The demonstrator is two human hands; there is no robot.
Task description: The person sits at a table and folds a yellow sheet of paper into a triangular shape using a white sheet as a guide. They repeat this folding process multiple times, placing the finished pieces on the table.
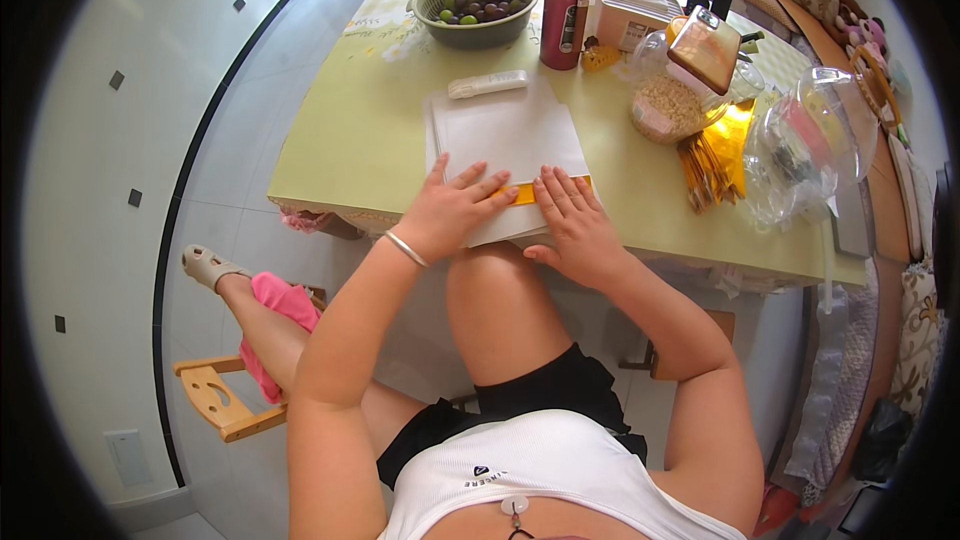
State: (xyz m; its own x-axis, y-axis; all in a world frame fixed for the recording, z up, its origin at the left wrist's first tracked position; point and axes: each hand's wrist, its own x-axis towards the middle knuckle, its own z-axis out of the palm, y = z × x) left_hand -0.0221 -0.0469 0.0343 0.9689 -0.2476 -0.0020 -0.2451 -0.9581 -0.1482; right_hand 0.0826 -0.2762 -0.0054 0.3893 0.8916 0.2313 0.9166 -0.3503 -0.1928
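A stack of white paper sheets lies at the near edge of the table. Across its lower part runs a shiny gold-yellow strip, partly covered by my fingers. My left hand rests flat on the paper with its fingers spread, their tips at the strip's left end. On the right, my right hand lies with fingers stretched out over the strip, close to the paper's right edge. Neither hand grips anything. A white capped tube, like a glue bottle, lies across the top of the sheets.
Behind the paper stand a basket of grapes or similar round fruit and a dark red flask. To the right are gold strips, a jar of beige bits with a phone above it, and a clear plastic bag.
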